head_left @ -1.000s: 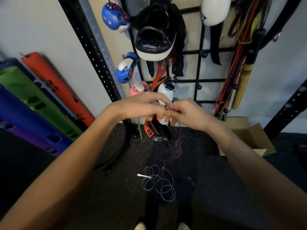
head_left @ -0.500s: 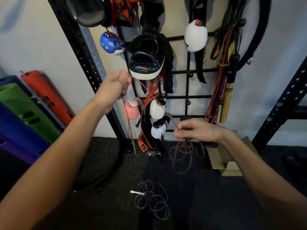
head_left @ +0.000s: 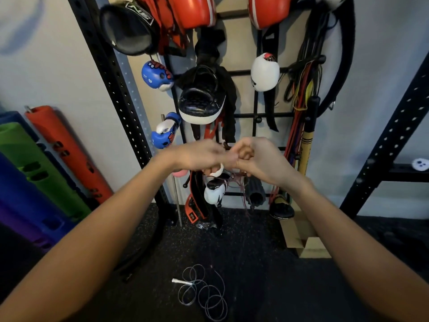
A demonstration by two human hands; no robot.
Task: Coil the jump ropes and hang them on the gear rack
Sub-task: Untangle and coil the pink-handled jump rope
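Both my hands meet in front of the black gear rack [head_left: 255, 115]. My left hand [head_left: 204, 156] and my right hand [head_left: 255, 156] touch at the fingertips, fingers curled, pinching a thin dark red jump rope [head_left: 236, 184]. Its loops hang tangled just below my hands and a strand trails down toward the floor. A second jump rope [head_left: 204, 296], grey with a white handle, lies in loose coils on the black floor below.
The rack holds boxing gloves [head_left: 160, 75], a focus pad [head_left: 199, 101], red pads [head_left: 195, 10], belts and a bundle of bands and ropes [head_left: 301, 89]. Coloured mats [head_left: 41, 163] lean at left. A cardboard box [head_left: 306, 242] sits right of the rack; black uprights [head_left: 390, 145] flank it.
My left hand, raised high with the rope half a second ago, has come back down to my right hand. The hanging loops have bunched up under the hands. My view tilted upward.
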